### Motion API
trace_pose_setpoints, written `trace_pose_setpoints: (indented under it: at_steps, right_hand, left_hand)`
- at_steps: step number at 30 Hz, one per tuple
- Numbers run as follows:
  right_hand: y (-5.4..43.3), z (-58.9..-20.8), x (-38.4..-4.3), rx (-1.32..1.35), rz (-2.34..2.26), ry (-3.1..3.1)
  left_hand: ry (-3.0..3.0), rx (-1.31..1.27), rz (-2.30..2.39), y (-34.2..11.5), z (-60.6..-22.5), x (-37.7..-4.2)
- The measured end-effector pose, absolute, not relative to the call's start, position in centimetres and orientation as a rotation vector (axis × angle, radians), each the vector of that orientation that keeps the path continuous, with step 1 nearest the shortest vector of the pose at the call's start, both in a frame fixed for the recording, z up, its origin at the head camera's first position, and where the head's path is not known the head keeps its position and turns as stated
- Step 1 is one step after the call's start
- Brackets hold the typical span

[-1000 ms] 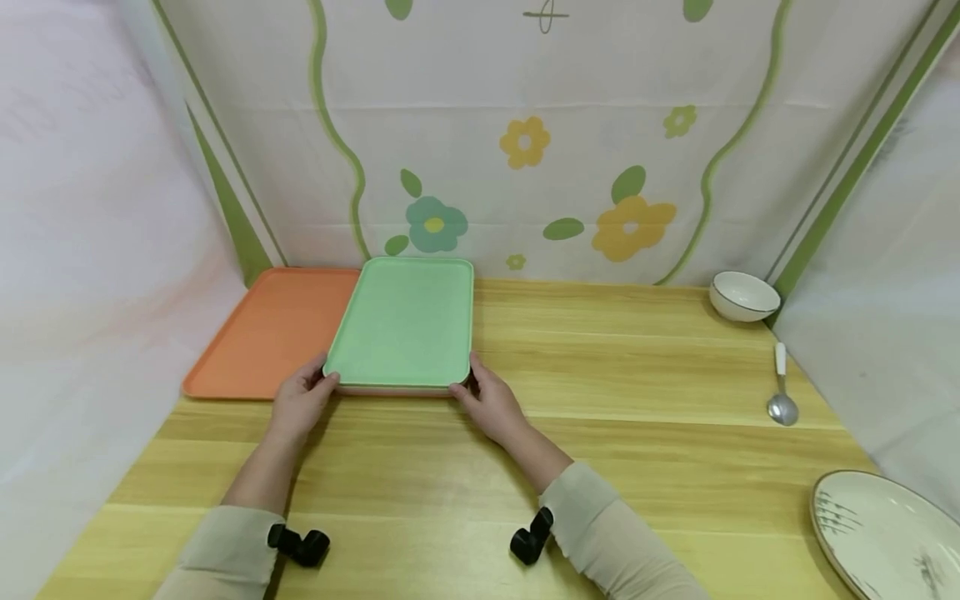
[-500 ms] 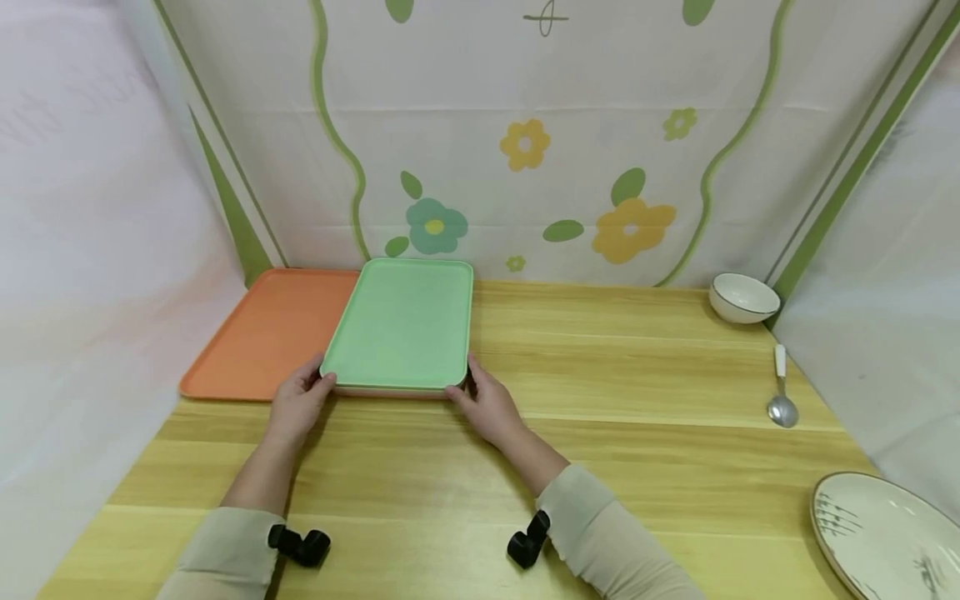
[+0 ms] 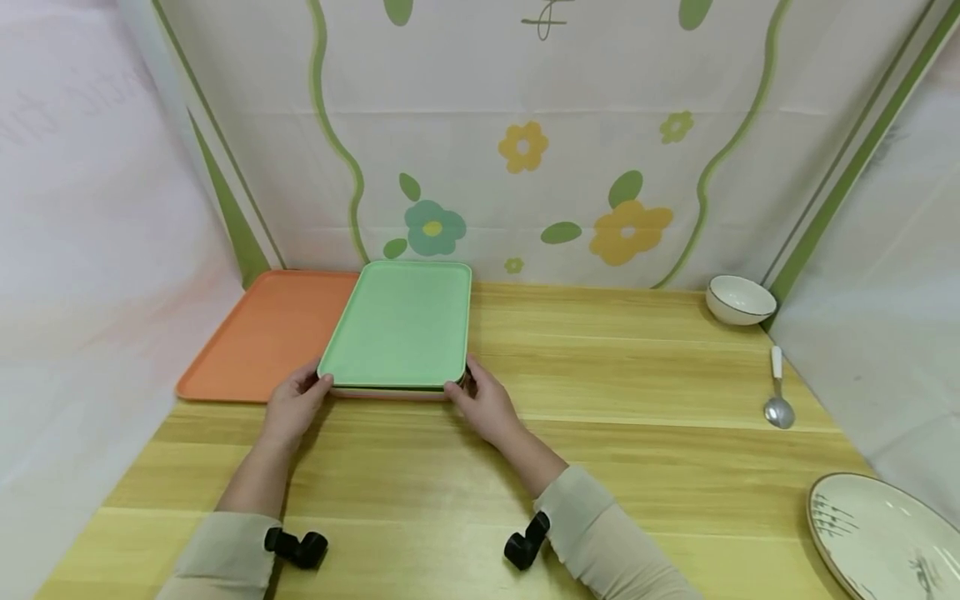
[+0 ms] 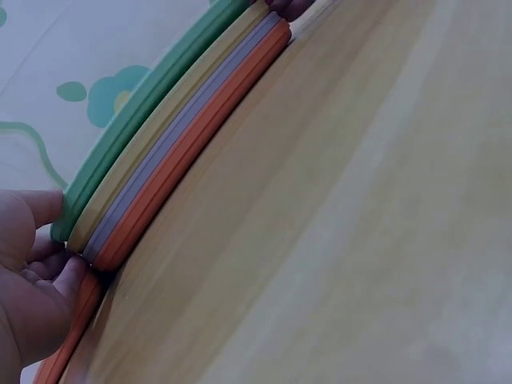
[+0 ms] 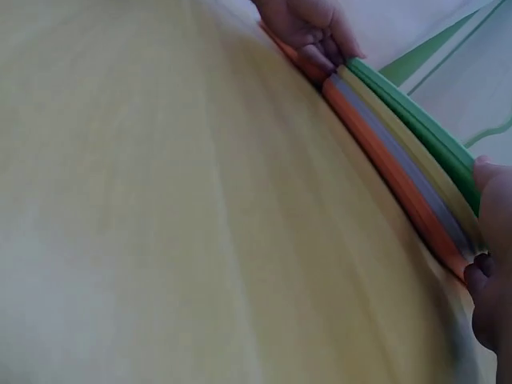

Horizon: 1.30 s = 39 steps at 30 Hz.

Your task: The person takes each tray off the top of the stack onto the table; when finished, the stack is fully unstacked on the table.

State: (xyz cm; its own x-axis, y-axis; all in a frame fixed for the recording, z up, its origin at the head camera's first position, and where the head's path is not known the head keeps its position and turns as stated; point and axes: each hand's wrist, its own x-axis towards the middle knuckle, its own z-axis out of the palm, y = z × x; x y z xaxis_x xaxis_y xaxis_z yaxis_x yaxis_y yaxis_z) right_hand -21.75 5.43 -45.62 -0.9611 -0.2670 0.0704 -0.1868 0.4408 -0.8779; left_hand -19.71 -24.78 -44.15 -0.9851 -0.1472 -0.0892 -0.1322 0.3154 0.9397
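Note:
In the head view a green tray [image 3: 401, 329] lies on top of a stack of trays, long sides pointing away from me. My left hand [image 3: 295, 407] pinches its near left corner, thumb at the rim and fingers curled below. At the near right corner my right hand [image 3: 491, 406] grips it the same way. Under the green tray, the left wrist view shows the edges of a yellow tray [image 4: 172, 120], a lilac tray [image 4: 190, 120] and an orange tray [image 4: 212, 120]. A narrow dark gap shows beneath the green tray's near edge.
Another orange tray [image 3: 262, 342] lies left of the stack, partly hidden by it. On the right of the wooden table [image 3: 600, 400] are a white bowl [image 3: 741, 304], a spoon [image 3: 779, 408] and an oval plate [image 3: 877, 533]. A flowered cloth [image 3: 570, 83] hangs behind.
The green tray and both hands have shifted slightly toward me and to the left. A dark gap now shows under the green tray's near edge. The other things stay in place.

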Motion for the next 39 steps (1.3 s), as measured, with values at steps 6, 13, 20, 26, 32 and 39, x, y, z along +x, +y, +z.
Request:
trace_pose_setpoints:
  at_steps: [6, 13, 20, 26, 32, 39]
  right_hand:
    - [4.8, -44.8, -22.1, -0.380, -1.784, 2.543]
    - [4.2, -43.7, -22.3, -0.277, -2.003, 2.248]
    - [3.6, -43.2, -22.9, -0.213, -2.175, 1.906]
    - [3.6, -43.0, -22.9, -0.140, -2.272, 1.799]
    - [4.5, -42.7, -22.8, -0.140, -2.337, 1.751]
    - [6.9, -41.5, -22.6, -0.142, -2.409, 1.689]
  left_hand:
    - [-2.517, 0.293, -1.847, -24.7, -44.1, -19.6]
    - [-2.523, 0.300, -1.866, -24.6, -43.9, -19.5]
    - [-2.511, 0.279, -1.859, -24.6, -44.0, -19.6]
    - [-2.545, 0.231, -1.837, -24.7, -44.2, -19.6]
    - [-2.589, 0.206, -1.771, -24.7, -44.1, -19.6]
    - [-2.711, 0.170, -1.532, -24.9, -44.1, -19.5]
